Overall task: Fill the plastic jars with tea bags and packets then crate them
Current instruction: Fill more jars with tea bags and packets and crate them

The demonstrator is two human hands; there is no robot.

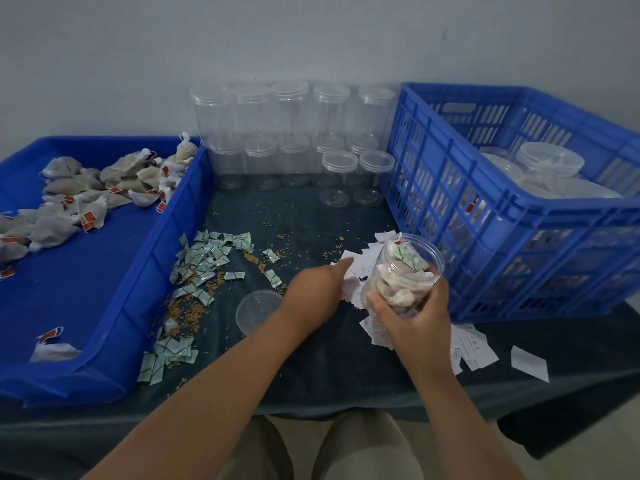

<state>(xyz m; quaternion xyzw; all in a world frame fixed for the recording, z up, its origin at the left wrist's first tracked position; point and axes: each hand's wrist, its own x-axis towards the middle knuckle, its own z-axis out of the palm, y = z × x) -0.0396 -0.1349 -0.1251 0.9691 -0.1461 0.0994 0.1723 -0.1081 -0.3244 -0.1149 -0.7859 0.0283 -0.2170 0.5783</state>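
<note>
Head cam: right hand (412,317) grip round tea-bag-filled jar (401,271), left hand (317,284) fingers extended

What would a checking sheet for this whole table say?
Surface: dark cloth table, grain scattered.
Job's things: filled open jar; loose lid; empty jars; tea bags in tray; green packets; crate holding jars.
Clutter: white paper slips.
Hands: right hand grips jar; left hand reaches slips.
Cables: nothing seen.
Surroundings: plain wall.
</note>
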